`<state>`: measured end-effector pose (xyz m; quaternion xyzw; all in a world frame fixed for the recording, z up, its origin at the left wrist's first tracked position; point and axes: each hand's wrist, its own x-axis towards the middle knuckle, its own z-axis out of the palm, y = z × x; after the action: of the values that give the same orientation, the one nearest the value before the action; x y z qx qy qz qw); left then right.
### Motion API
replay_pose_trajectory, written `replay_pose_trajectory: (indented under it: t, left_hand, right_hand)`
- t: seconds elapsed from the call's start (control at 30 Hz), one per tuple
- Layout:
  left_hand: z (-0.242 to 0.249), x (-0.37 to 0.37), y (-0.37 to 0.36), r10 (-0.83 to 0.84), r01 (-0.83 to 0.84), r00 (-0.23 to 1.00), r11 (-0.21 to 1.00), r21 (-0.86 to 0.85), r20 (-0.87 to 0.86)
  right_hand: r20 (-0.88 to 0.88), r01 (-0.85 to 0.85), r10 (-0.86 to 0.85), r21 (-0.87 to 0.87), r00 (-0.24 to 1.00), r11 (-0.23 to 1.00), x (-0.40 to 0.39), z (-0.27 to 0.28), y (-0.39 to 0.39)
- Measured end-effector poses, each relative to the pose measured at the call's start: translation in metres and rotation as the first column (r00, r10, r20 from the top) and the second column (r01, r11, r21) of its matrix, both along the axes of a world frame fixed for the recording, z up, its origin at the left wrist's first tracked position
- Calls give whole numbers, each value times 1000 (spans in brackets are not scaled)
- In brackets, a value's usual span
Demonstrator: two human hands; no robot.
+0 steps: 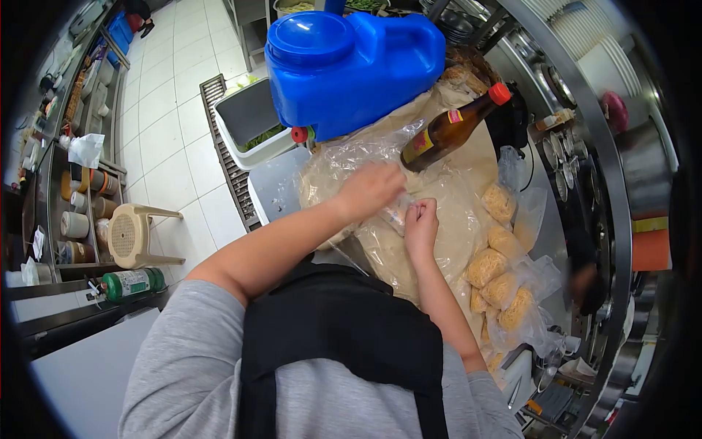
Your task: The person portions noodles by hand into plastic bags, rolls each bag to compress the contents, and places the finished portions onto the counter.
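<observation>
My left hand (374, 190) is over the middle of the covered work surface, palm down, its fingers smeared by motion beside a small clear plastic bag (395, 217). Closed at the bag's right side, my right hand (422, 221) grips its plastic, with the fingers curled in. Crinkled clear plastic (380, 256) lies under and around both hands. Just beyond them, a brown bottle with a red cap (450, 133) leans towards the upper right. What the small bag holds is hard to make out.
A big blue container (344, 69) stands at the back, beside a white bin (256, 157). Tied bags of yellowish food (488, 268) line the right side. A beige stool (131, 234) and a green cylinder (131, 284) are at left. Another person's foot (147, 28) shows far off.
</observation>
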<state>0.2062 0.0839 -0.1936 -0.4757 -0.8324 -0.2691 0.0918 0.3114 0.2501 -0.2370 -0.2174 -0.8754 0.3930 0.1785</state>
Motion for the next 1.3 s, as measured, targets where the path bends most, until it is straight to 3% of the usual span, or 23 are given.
replay_pose_trajectory:
  t: [0.03,0.1,0.17,0.23,0.3,0.33,0.4,0.6,0.67,0.73,0.77,0.87,0.93,1.0,1.03,1.1,1.13,1.17,1.2,1.3]
  left_hand:
    - [-9,4,1,-9,9,1000,1000,-3,5]
    - [-34,11,5,-234,225,963,971,81,135]
    - [-39,10,4,-212,200,964,976,84,163]
    - [-42,6,3,-244,236,949,970,63,199]
    - [-39,-1,1,-259,267,933,964,5,249]
    - [-36,-4,1,-269,297,918,954,-53,292]
    - [-28,-7,2,-264,311,921,941,-133,287]
    - [-1,-6,17,-227,368,912,820,-438,341]
    - [10,-4,22,-234,397,903,776,-490,361]
    - [17,-7,22,-245,560,791,659,-502,561]
    - [19,-7,21,-266,578,783,647,-497,563]
    - [38,-6,23,-273,731,520,633,-256,810]
    - [38,0,28,-272,750,534,588,-301,800]
    - [52,12,35,-256,708,655,537,-459,711]
    - [55,18,37,-290,734,640,506,-453,712]
    - [59,28,42,-514,766,642,446,-462,569]
    - [66,33,47,-552,815,579,403,-416,600]
    - [67,39,54,-573,828,560,380,-411,598]
    - [68,45,61,-602,870,492,353,-343,629]
    - [76,65,84,-631,930,367,274,-245,684]
  right_hand:
    - [-3,-2,2,-39,1000,999,0,1,1]
    - [-4,1,-1,-76,1000,997,4,-2,11]
    - [-133,179,-185,-52,974,982,6,-11,35]
    - [-50,252,-255,-63,966,966,12,15,33]
    - [-158,-96,135,230,978,968,14,19,30]
    - [-157,-86,124,231,980,969,15,26,21]
    - [301,-498,404,393,864,773,16,37,3]
    - [476,-592,438,240,763,770,20,50,16]
    - [435,-577,427,309,792,756,28,50,13]
    - [400,-560,417,374,817,739,38,47,8]
    - [320,-518,409,478,855,709,46,42,5]
    - [153,-363,355,660,922,658,65,36,-4]
    - [69,-245,290,737,955,630,78,41,-12]
    - [128,-294,279,643,952,707,90,62,-18]
    - [134,-264,234,646,963,716,96,71,-17]
    - [12,-323,362,481,932,815,109,87,-14]
    - [18,-297,330,484,944,823,118,95,-12]
    - [183,-348,327,98,927,932,128,103,-8]
    - [317,-283,378,-307,870,909,139,111,-6]
    - [395,-107,269,-385,878,916,174,135,-4]
